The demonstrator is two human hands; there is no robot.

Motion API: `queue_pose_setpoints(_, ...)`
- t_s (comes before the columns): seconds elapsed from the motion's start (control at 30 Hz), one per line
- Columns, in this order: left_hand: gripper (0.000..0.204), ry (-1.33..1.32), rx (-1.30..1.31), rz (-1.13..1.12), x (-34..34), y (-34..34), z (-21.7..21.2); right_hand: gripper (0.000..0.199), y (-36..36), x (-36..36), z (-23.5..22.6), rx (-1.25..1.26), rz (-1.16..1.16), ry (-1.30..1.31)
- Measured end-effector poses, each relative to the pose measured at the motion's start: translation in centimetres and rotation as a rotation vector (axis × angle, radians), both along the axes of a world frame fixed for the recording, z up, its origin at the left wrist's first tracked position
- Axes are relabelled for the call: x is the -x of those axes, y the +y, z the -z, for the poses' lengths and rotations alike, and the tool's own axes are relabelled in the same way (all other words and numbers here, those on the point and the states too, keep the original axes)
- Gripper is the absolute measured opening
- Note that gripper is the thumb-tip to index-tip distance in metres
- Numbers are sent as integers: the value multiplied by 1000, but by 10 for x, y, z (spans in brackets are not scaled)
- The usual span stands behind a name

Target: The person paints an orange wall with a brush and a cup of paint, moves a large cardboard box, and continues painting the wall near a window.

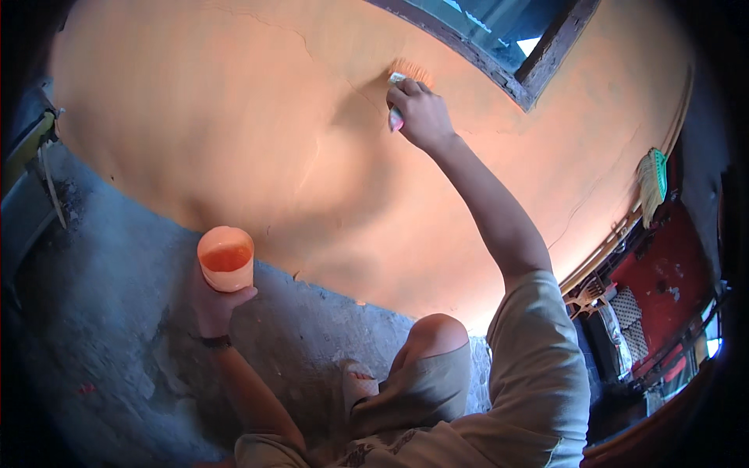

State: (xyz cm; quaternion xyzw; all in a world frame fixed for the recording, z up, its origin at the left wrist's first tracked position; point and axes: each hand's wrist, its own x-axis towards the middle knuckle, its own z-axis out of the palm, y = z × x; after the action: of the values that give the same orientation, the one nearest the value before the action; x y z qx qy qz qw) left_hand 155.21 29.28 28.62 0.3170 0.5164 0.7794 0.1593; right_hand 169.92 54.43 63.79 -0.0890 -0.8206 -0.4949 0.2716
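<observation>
My right hand (424, 115) is closed round the handle of a paintbrush (411, 72), its bristles pressed against the orange wall (257, 109) just below and left of the window. Low on the left, my left hand (216, 303) grips a small orange cup (227, 274) from beneath, with the thumb along its side. Orange paint (225, 256) shows inside the cup. Part of the brush handle is hidden by my fingers.
A window with a worn wooden frame (524, 87) sits at the upper right. A broom (654, 179) with a green head hangs at the far right, above a red surface (663, 269) and clutter. Grey rough concrete floor (117, 257) meets the wall. My bent knee is near the wall.
</observation>
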Motion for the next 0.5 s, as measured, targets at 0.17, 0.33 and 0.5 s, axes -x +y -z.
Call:
queue_pose_setpoints(0.17,82,38,-61,23,-5,1,-13,15,22,-1,-12,12,-250,287)
queue_pose_setpoints(0.33,82,213,-134,13,-11,-2,-19,14,14,7,4,-165,-95,71)
queue_pose_setpoints(0.5,82,57,-39,85,-9,12,-7,14,15,18,-4,-81,-292,340)
